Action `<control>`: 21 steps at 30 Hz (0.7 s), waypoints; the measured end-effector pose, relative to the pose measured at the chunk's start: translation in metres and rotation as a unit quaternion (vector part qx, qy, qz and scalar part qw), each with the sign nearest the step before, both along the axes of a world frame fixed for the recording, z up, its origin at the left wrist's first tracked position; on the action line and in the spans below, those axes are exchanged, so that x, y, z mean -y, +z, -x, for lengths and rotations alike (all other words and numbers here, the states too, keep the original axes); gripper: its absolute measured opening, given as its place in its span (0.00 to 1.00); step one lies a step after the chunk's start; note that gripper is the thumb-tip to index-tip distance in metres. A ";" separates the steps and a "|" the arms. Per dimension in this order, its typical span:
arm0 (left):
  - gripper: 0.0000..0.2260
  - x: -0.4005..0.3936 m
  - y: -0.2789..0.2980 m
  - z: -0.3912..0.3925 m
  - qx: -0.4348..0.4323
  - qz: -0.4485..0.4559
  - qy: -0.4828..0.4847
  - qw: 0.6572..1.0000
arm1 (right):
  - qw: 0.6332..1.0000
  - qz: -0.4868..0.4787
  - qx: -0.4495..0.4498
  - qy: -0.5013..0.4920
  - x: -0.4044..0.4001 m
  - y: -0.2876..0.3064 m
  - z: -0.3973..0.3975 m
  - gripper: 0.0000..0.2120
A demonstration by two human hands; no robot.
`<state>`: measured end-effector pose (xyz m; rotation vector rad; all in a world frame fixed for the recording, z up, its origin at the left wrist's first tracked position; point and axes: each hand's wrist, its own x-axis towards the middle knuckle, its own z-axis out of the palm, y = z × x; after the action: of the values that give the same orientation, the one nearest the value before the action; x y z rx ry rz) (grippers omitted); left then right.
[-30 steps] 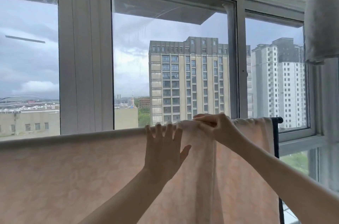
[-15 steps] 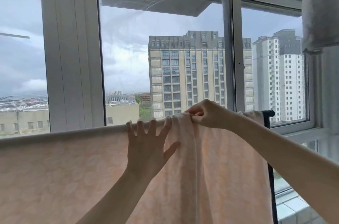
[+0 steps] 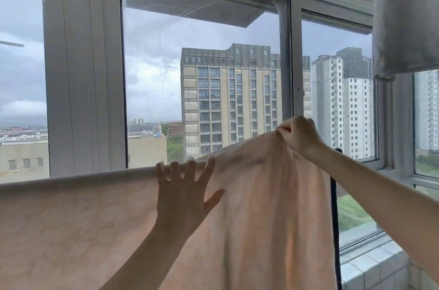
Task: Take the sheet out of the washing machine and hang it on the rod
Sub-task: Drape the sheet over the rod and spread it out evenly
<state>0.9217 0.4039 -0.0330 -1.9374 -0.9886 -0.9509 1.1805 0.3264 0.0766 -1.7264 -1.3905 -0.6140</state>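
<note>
A pale peach sheet (image 3: 71,230) hangs over a horizontal rod that it hides almost fully. Only the rod's dark right end and its dark upright post (image 3: 335,218) show. My left hand (image 3: 185,197) presses flat on the sheet just under the rod, fingers spread and straight. My right hand (image 3: 298,135) pinches the sheet's top edge and holds it lifted above the rod line, so the cloth slopes up from my left hand to my right.
A large window with white frames (image 3: 83,76) stands right behind the rod, tall buildings beyond it. A grey cloth (image 3: 403,16) hangs from above at the top right. A tiled sill (image 3: 370,263) runs low on the right.
My right hand has raised the pinched top edge of the sheet up off the rod and carried it to the right. My left hand stays flat against the cloth.
</note>
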 end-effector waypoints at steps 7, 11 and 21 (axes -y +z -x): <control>0.30 -0.001 -0.001 -0.003 0.011 -0.003 -0.016 1.000 | 0.984 0.150 0.003 0.100 0.003 -0.015 0.014 0.10; 0.30 -0.003 -0.002 0.001 0.007 -0.012 -0.008 1.000 | 0.984 0.127 0.006 0.123 0.003 -0.022 0.024 0.05; 0.30 -0.003 -0.005 -0.006 0.012 -0.013 -0.004 1.000 | 0.997 0.019 -0.070 0.033 0.005 -0.034 0.007 0.07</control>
<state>0.9279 0.4064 -0.0378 -1.9137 -0.9775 -0.9901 1.1736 0.3215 0.0431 -1.7119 -1.3624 -0.4236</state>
